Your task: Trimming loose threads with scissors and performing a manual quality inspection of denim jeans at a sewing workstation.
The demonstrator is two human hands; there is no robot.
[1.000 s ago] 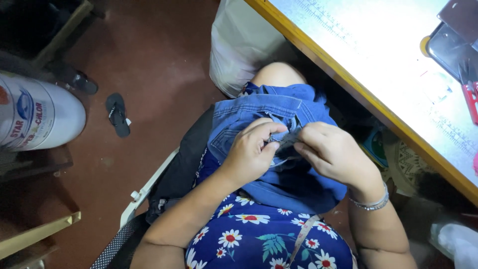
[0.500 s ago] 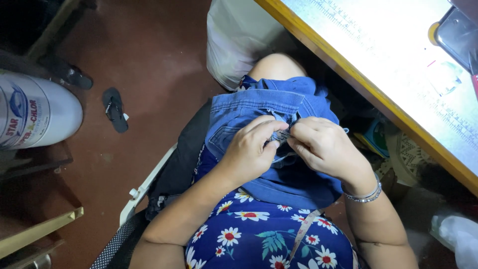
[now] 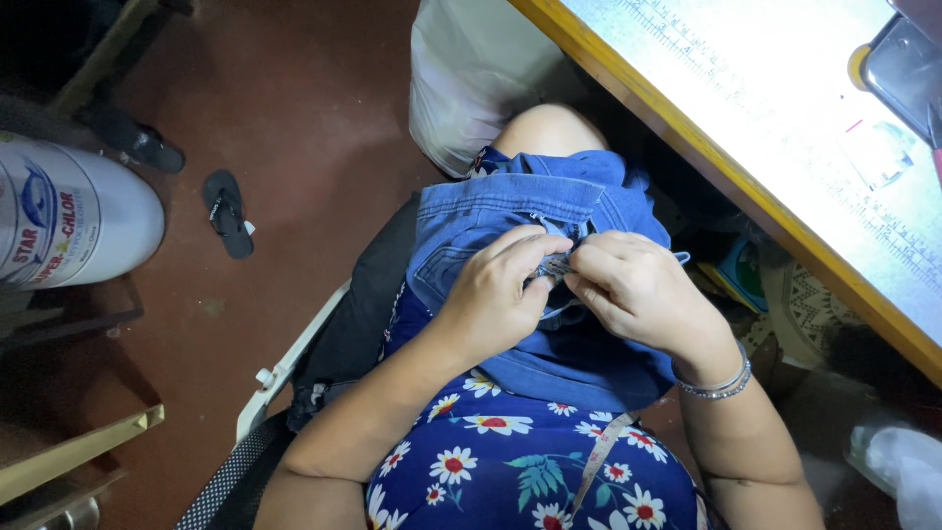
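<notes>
Denim garment (image 3: 520, 211) on lap, fingers (image 3: 549, 257) pinching it — midway

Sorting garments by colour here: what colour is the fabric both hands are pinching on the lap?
Blue denim, pinched by the left hand and right hand; clearest in the head view.

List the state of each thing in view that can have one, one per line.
Left hand: closed, pinching the denim garment.
Right hand: closed, pinching the same spot.
Denim garment: bunched on the lap.
Flip-flop: lying flat on the floor.
White canister: lying on its side.
</notes>
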